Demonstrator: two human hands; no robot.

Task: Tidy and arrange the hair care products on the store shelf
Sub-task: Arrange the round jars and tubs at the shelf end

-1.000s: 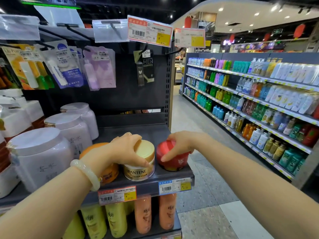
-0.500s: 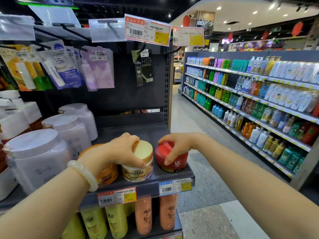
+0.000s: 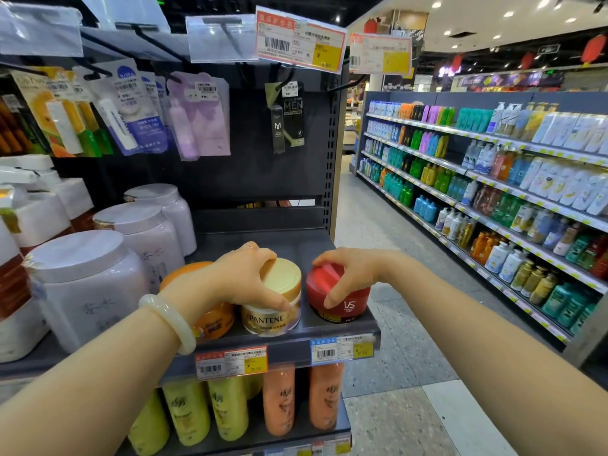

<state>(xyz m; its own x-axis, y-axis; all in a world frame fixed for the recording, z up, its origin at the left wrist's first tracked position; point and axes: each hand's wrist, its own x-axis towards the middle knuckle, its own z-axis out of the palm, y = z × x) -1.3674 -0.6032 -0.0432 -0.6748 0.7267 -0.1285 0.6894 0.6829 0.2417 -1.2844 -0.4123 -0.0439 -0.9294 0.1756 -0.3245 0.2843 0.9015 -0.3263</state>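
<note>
Three small jars stand in a row at the front of the dark shelf [image 3: 273, 245]. My left hand [image 3: 245, 279] grips the gold-lidded Pantene jar [image 3: 274, 309] from above, thumb down its front. To its left an orange jar [image 3: 210, 319] is partly hidden behind my left wrist. My right hand [image 3: 345, 274] grips the red VS jar [image 3: 342, 301] by its lid; the jar stands upright with its label facing me, a small gap from the Pantene jar.
Large white tubs [image 3: 88, 284] line the shelf's left side. Hanging product packs [image 3: 197, 116] and price tags [image 3: 301, 44] are above. Yellow and orange bottles [image 3: 279, 399] fill the shelf below. An aisle floor [image 3: 388, 245] and stocked shelves [image 3: 493, 179] lie to the right.
The red VS jar was tilted a second ago; my right hand has set it upright on the shelf with its label forward. My left hand stays on the Pantene jar.
</note>
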